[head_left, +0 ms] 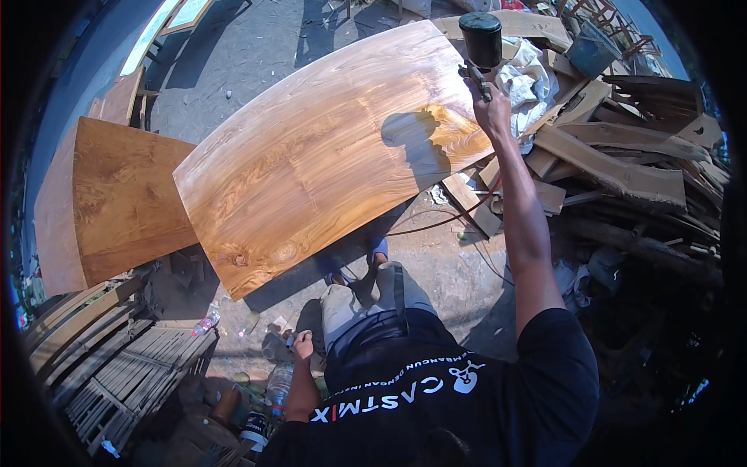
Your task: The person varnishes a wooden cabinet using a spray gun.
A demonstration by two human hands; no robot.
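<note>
My right arm reaches far forward, and my right hand [492, 109] is closed round a spray gun [476, 79] with a dark round cup [481, 39] on top. It is over the far right corner of a large wooden tabletop [311, 156]. The wood is wet-looking and deep orange along the near side, paler and duller toward the far edge. A shadow falls across its right part. Low beside my left hip, my left hand [303, 345] has its fingers curled; what they hold, if anything, is too small to make out.
A second orange-brown wooden panel [132, 202] lies at the left. Scrap planks [615, 159] are heaped on the right, beside white cloth [529, 82]. A thin red hose [436, 224] runs near my feet. A slatted bamboo rack [124, 381] and plastic bottle [206, 321] are at lower left.
</note>
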